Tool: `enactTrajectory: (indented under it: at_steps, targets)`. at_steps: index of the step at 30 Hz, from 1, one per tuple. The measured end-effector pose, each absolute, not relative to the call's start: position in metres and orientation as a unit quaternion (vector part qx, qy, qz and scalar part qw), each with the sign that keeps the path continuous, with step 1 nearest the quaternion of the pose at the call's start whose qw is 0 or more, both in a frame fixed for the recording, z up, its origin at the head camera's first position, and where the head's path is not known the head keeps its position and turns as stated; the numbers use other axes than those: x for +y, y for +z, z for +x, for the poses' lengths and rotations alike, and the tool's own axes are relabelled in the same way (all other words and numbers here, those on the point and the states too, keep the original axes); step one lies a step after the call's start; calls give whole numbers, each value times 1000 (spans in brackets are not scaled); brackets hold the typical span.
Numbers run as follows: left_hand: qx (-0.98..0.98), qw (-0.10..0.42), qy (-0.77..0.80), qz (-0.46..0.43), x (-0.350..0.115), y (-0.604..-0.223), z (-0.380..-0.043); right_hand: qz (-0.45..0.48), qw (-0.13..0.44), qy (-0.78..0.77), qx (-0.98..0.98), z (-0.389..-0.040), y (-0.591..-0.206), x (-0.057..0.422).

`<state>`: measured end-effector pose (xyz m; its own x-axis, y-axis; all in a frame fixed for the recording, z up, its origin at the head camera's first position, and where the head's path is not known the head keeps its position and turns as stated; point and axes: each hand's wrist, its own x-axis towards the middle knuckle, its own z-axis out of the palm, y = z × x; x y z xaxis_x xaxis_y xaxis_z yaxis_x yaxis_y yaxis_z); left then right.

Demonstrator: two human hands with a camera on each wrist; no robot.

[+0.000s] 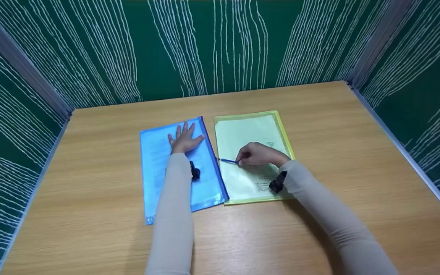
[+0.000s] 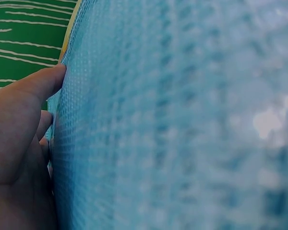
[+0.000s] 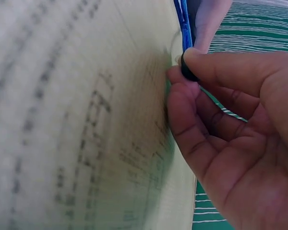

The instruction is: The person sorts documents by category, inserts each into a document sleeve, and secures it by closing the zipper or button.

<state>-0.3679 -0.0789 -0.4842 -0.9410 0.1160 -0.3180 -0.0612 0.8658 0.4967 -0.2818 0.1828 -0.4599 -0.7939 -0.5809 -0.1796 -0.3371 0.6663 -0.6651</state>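
A blue mesh zip folder [image 1: 153, 168] with papers inside lies on the table, its dark blue zip edge [image 1: 214, 162] on the right. My left hand [image 1: 184, 140] rests on its upper part with fingers spread; the left wrist view shows the thumb [image 2: 50, 81] against the mesh. Between thumb and fingers my right hand [image 1: 260, 154] pinches the black end [image 3: 187, 69] of a blue zipper pull cord [image 1: 227, 160]. The cord stretches right from the zip edge, over a yellow-green zip folder [image 1: 243, 133] with printed paper inside.
The wooden table [image 1: 101, 191] reaches out around both folders. Green panels with white wavy lines [image 1: 224, 49] stand at its back and sides. A black wrist camera [image 1: 278, 183] sits on the right sleeve, another [image 1: 195, 172] on the left.
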Motion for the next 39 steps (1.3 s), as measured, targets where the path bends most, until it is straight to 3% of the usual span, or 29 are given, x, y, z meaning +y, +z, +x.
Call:
enactTrajectory:
  at_steps: [39]
  targets:
    - [948, 183, 258, 20, -81, -484, -369, -355, 222, -283, 863, -247, -452, 193]
